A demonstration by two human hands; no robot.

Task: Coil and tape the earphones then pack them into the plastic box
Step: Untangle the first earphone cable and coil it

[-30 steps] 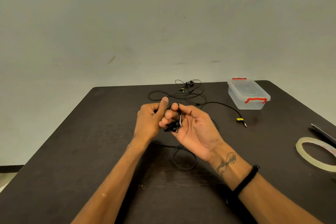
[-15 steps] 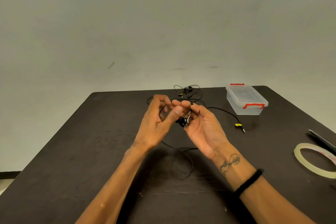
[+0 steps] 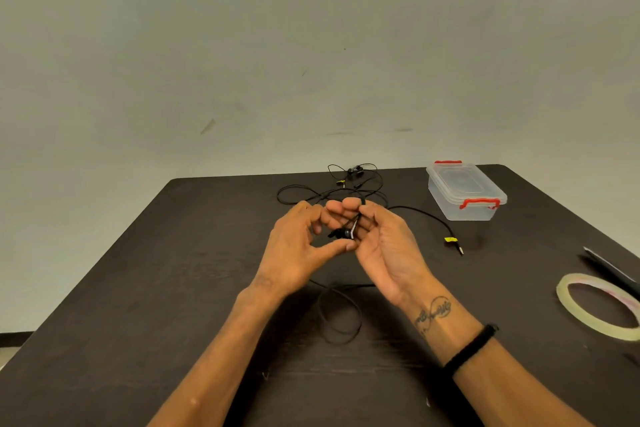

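With the right hand (image 3: pixel 381 246) pinching the earbuds (image 3: pixel 343 233) and the left hand (image 3: pixel 301 246) curled around nothing, the trailing cable (image 3: pixel 341 315) could snag the second earphones (image 3: pixel 349 180) on the surface (image 3: pixel 173 288).

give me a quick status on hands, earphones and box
Right hand holds earphones, left hand pinching at the cord. Cable mostly uncoiled on table. Plastic box lid on. Tape roll untouched, far right.

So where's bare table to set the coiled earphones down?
Free: the table's left side, beside the left hand, and the patch between plastic box and tape roll. Crowded: the far middle, with a second earphone tangle, and under the wrists, where cable loops lie.
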